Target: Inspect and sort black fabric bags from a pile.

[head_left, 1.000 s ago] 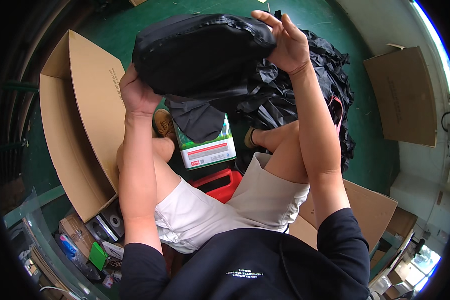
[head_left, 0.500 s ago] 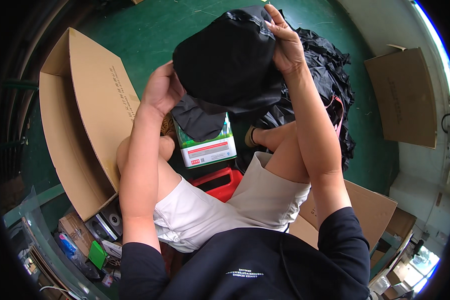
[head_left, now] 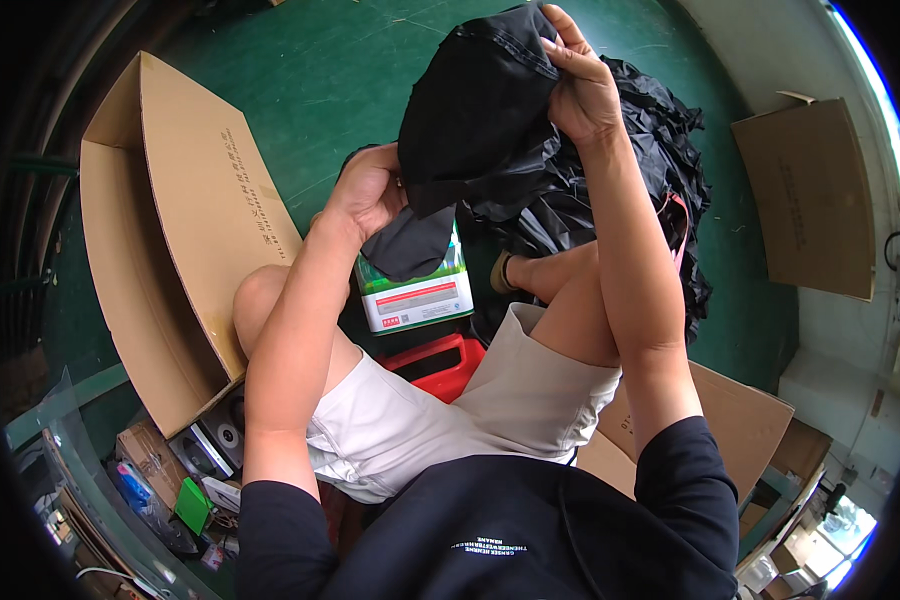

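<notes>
A piece of thin black fabric [head_left: 480,110] with a stitched seam along its upper edge is held up in front of me. My right hand [head_left: 583,88] is closed on its upper right corner, thumb and fingers pinching the seam. At the lower left, my left hand [head_left: 368,192] is closed on the fabric, its fingertips partly hidden behind it. Below the hands a white and green tin [head_left: 420,303] stands between my legs, with another black fabric piece [head_left: 410,248] lying over its top. A large crumpled heap of black fabric [head_left: 640,150] lies on the floor beyond my right forearm.
A tall open cardboard box [head_left: 205,190] stands at my left. Near my lap is a red plastic object with a handle [head_left: 440,368]. Another cardboard box [head_left: 805,200] leans by the right wall, and a cardboard flap [head_left: 735,420] sits beside my right hip. Small goods [head_left: 195,505] crowd the lower left.
My left hand has moved right, toward my right hand, and the held fabric has gone from spread wide to narrower and more folded. My right hand has shifted slightly right.
</notes>
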Demonstrator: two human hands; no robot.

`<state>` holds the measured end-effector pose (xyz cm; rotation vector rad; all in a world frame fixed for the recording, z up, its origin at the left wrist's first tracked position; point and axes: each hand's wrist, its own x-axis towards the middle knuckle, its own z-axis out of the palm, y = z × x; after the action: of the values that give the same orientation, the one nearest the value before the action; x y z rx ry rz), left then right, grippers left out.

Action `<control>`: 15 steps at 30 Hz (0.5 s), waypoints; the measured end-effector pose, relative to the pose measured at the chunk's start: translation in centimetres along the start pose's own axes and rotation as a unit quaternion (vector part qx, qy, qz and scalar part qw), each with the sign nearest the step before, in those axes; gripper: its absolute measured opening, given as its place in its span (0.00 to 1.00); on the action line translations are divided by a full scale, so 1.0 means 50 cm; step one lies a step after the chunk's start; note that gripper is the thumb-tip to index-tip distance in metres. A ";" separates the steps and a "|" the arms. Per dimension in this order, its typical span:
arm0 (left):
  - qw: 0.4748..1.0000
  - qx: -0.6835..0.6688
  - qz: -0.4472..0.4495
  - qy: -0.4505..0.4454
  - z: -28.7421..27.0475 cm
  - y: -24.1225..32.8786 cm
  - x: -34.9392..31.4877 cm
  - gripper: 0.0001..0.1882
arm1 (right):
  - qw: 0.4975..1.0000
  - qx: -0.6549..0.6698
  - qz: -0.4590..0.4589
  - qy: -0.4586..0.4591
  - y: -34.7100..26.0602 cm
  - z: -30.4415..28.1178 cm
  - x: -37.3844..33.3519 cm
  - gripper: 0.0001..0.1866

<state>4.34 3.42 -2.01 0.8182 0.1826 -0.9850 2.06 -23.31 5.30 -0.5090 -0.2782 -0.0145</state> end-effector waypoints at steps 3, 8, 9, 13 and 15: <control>0.990 -0.028 0.120 -0.065 -0.008 0.043 -0.005 0.15 | 1.000 0.009 -0.015 0.025 -0.014 0.022 -0.004 0.23; 0.902 -0.139 0.283 -0.296 -0.019 0.156 -0.061 0.26 | 0.996 -0.013 -0.058 -0.066 -0.060 0.007 -0.020 0.19; 0.889 -0.122 0.288 -0.334 -0.015 0.164 -0.076 0.27 | 0.996 -0.013 -0.059 -0.067 -0.058 0.004 -0.019 0.19; 0.895 -0.085 0.277 -0.339 -0.001 0.141 -0.092 0.28 | 0.996 0.012 -0.048 -0.068 -0.043 -0.007 -0.015 0.18; 0.913 -0.081 0.223 -0.331 -0.006 0.134 -0.091 0.28 | 0.999 -0.007 -0.018 -0.043 -0.027 -0.011 -0.009 0.18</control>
<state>7.18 8.60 3.51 0.3134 -0.4861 -0.7480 1.65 -24.77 5.35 -0.5201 -0.3725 -0.0304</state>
